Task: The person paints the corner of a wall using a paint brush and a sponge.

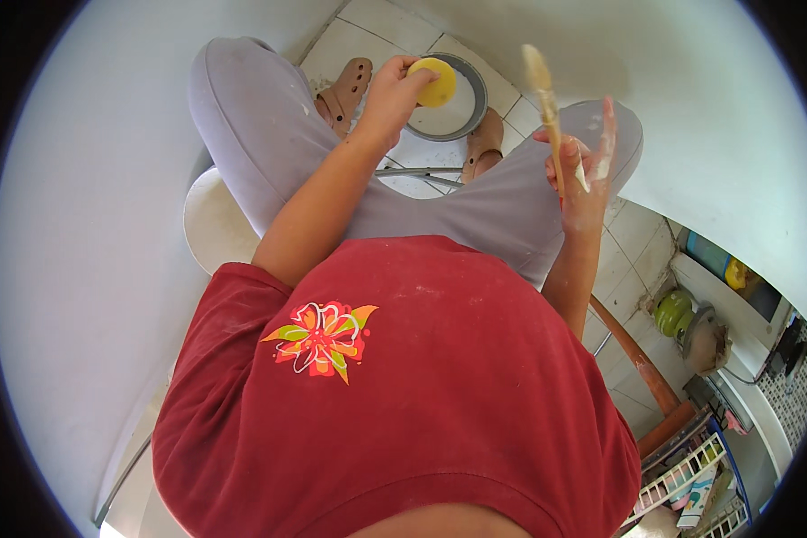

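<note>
My left hand (pixel 391 100) pinches a round yellow disc (pixel 438 86) between thumb and fingers; whether it is a sponge or a lid I cannot tell. It hangs over a grey basin (pixel 481 100) with white stuff inside, standing on the floor between my feet. In my right hand (pixel 586 176), raised over my right knee, a paintbrush (pixel 544 85) points bristles up, its handle held among the fingers. One finger of that hand sticks out straight. White smears cover the fingers, and the bristles look pale and coated.
White walls (pixel 72 233) rise on both sides. I sit on a pale round seat (pixel 213 220), brown clogs (pixel 342 94) on the tiled floor (pixel 368 45). At lower right are a wooden pole (pixel 632 350), a green gas cylinder (pixel 673 312) and a white wire rack (pixel 681 480).
</note>
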`<state>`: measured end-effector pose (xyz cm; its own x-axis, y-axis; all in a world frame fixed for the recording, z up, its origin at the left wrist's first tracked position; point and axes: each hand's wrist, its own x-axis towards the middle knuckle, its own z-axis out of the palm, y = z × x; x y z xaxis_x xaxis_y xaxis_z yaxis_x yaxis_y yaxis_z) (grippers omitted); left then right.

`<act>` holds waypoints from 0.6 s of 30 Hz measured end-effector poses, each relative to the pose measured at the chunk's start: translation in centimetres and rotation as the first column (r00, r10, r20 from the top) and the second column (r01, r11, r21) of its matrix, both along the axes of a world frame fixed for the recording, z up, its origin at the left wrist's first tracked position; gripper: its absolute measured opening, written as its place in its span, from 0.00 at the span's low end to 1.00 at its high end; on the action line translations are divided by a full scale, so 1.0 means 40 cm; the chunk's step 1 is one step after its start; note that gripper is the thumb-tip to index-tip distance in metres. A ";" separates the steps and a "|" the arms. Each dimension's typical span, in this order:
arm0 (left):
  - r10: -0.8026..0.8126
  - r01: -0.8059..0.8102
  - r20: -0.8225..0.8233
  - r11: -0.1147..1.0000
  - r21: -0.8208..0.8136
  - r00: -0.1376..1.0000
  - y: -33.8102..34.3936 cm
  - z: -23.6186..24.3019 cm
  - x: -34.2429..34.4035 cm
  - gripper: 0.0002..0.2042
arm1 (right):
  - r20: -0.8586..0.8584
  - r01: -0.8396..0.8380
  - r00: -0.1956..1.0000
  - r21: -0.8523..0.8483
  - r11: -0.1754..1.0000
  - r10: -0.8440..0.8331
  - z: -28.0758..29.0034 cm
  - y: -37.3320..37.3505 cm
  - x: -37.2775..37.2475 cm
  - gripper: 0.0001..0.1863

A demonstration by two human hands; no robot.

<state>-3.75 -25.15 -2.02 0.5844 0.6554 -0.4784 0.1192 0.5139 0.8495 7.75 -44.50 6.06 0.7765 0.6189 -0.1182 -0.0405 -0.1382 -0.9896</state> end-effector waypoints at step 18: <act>0.146 -0.132 -0.050 0.969 0.209 0.988 0.030 -0.061 0.007 0.20 | -0.229 -0.067 0.973 -0.142 0.988 0.033 -0.040 0.045 -0.008 0.36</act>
